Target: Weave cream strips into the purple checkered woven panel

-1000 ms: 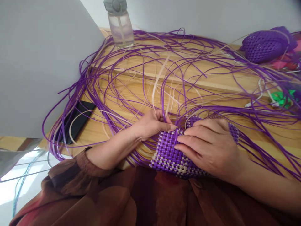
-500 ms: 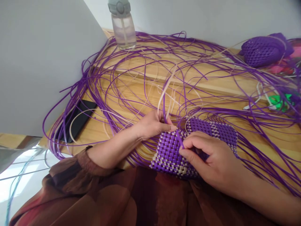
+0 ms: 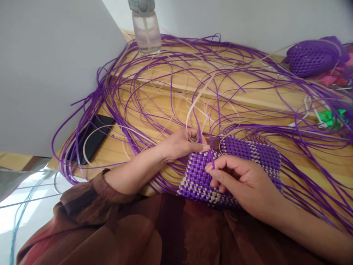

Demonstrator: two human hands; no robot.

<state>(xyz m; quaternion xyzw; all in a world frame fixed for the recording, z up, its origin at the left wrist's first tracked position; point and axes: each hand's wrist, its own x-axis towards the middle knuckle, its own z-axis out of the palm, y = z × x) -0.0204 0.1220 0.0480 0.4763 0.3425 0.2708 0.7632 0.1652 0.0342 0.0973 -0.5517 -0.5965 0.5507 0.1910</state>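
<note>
A woven panel point(image 3: 197, 165) of purple and cream plastic strips lies at the table's front edge, against my clothing. My left hand point(image 3: 187, 143) pinches its top edge between thumb and finger, where loose strips come up. Close beside it, my right hand point(image 3: 237, 173) is closed in a pinch on a short length of purple strip point(image 3: 211, 157) over the panel. Behind the right hand, a second woven section point(image 3: 248, 149) extends to the right, with many purple strip ends trailing off. A cream strip point(image 3: 197, 99) arches up from behind the left fingers.
Long loose purple strips point(image 3: 110, 99) sprawl over the wooden table point(image 3: 154, 101). A water bottle point(image 3: 147, 33) stands at the back, and a dark phone point(image 3: 95, 138) lies at left under strips. A purple woven piece point(image 3: 314, 57) and a green item point(image 3: 332, 118) are at right.
My right hand has shifted slightly left, and less of the purple strip shows between its fingers and the panel's edge. The left hand keeps its pinch. The whole view has shifted a little.
</note>
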